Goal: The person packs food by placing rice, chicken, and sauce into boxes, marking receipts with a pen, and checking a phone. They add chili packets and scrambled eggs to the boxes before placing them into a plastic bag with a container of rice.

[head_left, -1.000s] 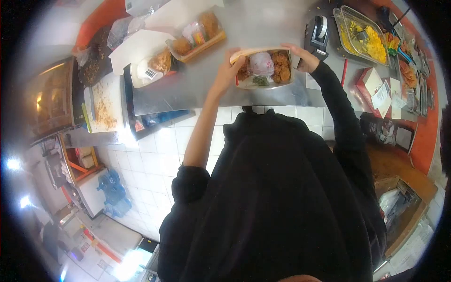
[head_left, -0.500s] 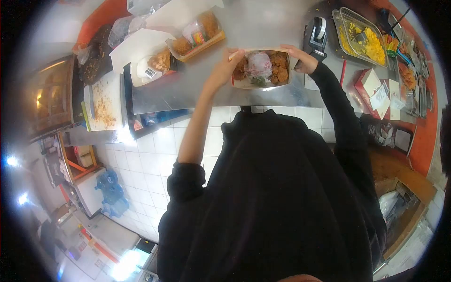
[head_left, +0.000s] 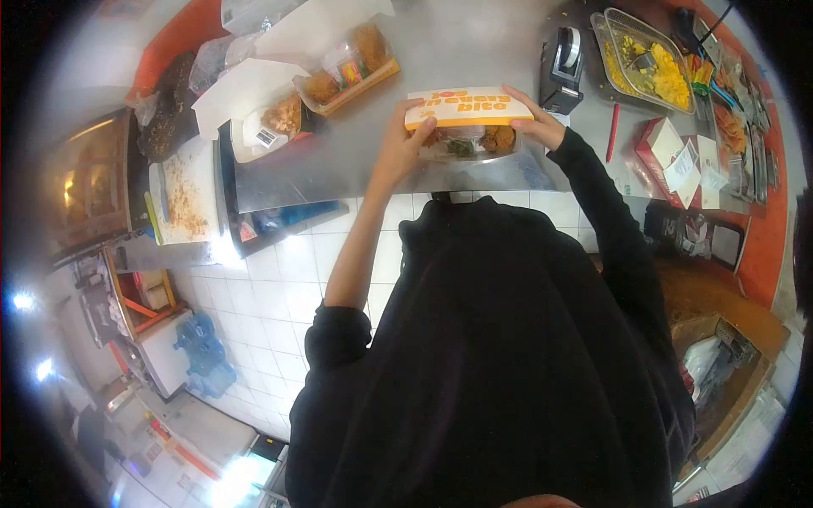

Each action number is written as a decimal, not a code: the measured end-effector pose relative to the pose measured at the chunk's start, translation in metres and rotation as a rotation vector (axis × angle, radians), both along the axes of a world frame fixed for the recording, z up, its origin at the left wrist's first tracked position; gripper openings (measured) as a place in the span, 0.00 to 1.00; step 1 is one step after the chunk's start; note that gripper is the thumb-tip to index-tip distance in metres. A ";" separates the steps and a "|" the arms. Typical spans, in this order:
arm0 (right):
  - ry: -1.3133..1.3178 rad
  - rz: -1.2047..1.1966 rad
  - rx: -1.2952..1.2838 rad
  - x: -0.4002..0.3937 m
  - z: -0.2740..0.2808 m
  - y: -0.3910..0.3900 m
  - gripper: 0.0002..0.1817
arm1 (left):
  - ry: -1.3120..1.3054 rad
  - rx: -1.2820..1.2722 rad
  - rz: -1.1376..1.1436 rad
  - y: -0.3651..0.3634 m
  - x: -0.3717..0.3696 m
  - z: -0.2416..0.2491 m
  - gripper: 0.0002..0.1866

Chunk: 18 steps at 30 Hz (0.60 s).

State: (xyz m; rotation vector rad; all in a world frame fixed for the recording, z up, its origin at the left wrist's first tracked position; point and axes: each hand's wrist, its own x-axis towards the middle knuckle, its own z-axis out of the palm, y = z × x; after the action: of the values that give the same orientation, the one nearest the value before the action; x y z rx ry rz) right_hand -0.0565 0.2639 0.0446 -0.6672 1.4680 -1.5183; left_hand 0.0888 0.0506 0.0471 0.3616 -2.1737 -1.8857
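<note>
Both hands grip the lid (head_left: 466, 100) of a takeaway food box, printed with orange lettering on white. My left hand (head_left: 404, 140) pinches its left end, thumb on the near edge. At the other end my right hand (head_left: 539, 124) holds the lid the same way. The lid is partly folded down over the box. Below its near edge, fried chicken (head_left: 500, 140) and part of a wrapped bundle still show; the rest of the contents is hidden. An open box of fried chicken (head_left: 370, 46) sits to the left, with another open food box (head_left: 254, 149) beside it.
A black tape dispenser (head_left: 561, 80) stands right of my right hand. Beyond it lie a red pen (head_left: 612, 133) and a wire basket (head_left: 648, 63) with yellow food. Red and white cartons (head_left: 665, 157) stand at right. A stained cutting board (head_left: 188, 199) is at left.
The lid has come down toward me, covering most of the chicken and the wrapped bundle. My hands have shifted with it, and their thumbs now lie on its near edge.
</note>
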 end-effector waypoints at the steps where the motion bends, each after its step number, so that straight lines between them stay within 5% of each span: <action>1: -0.001 0.004 0.001 -0.001 0.009 -0.002 0.37 | -0.001 0.001 0.004 -0.003 -0.002 0.010 0.23; 4: -0.039 0.003 0.289 -0.006 0.021 -0.006 0.38 | -0.253 0.102 -0.065 -0.010 -0.002 0.023 0.22; 7: -0.096 0.006 0.267 -0.010 0.000 -0.001 0.39 | -0.286 0.007 0.003 -0.002 -0.002 0.016 0.23; 10: 0.044 -0.017 0.036 -0.004 -0.015 0.003 0.42 | -0.134 0.173 0.005 0.006 0.007 0.000 0.25; 12: 0.201 0.012 -0.013 0.001 -0.015 0.006 0.45 | 0.024 -0.067 0.023 0.008 0.012 -0.009 0.27; 16: 0.278 0.055 0.043 0.007 -0.015 0.012 0.46 | 0.004 0.007 -0.056 0.006 0.019 -0.010 0.29; 18: 0.469 0.098 0.131 0.010 -0.019 0.012 0.47 | 0.020 -0.182 -0.077 0.005 0.021 -0.018 0.28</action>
State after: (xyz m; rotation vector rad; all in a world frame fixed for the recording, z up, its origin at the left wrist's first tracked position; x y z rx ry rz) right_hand -0.0469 0.2760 0.0259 -1.0481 1.8328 -1.2257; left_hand 0.1101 0.0557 0.0289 0.2270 -2.3540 -1.7024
